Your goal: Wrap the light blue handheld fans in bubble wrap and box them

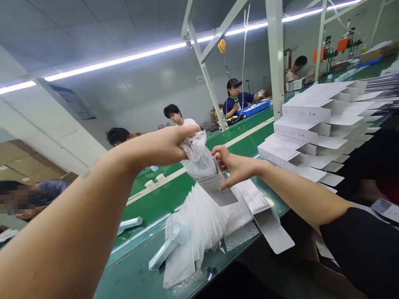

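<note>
My left hand [177,143] is closed on a clear bubble-wrap bag [199,153] above the bench. The lower end of the bag reaches the top of a small white box [220,192] with grey print; how far it sits inside, I cannot tell. My right hand [235,166] grips that box from its right side, thumb in front and fingers behind. Below them lies a fanned stack of white translucent bags [202,224]. On the stack's left end rests a pale blue handled device [170,246] with a round slotted head. Another white box [254,197], flap open, lies beside the stack.
Open white boxes [299,124] are piled in tiers at the right. A green conveyor belt [165,191] runs behind the bench, carrying white cup-like parts [155,180] and another pale blue device [131,224]. Several co-workers sit across it. A metal post [274,58] rises at right.
</note>
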`<state>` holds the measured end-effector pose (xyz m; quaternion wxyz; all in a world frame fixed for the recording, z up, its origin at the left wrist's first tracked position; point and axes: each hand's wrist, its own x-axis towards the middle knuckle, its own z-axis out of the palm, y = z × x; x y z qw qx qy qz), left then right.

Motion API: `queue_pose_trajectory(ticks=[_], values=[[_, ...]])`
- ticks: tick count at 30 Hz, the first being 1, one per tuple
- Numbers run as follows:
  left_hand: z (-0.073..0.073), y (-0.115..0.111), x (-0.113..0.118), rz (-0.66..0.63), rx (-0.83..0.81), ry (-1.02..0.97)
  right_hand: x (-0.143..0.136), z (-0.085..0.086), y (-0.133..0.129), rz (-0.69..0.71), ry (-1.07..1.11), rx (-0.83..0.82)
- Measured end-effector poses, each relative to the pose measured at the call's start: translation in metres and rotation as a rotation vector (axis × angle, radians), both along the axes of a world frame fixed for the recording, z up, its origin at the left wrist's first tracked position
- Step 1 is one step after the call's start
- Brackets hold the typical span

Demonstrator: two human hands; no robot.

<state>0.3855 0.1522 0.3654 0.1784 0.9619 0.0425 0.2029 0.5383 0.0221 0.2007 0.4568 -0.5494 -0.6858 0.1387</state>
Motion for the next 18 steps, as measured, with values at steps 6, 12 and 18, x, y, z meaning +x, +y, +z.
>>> queue_pose_trajectory(ticks=[6,12,18], values=[[-0.009,0.003,-0.006,0.014,0.494,0.070,0.001,0.033,0.033,0.201,0.138,0.082],[-0.037,0.045,-0.031,0.047,0.498,-0.169,0.019,0.048,0.100,0.095,0.070,0.179],[-0.133,0.214,-0.102,1.140,-0.020,-0.295,0.077,-0.005,0.201,-0.237,0.294,0.133]])
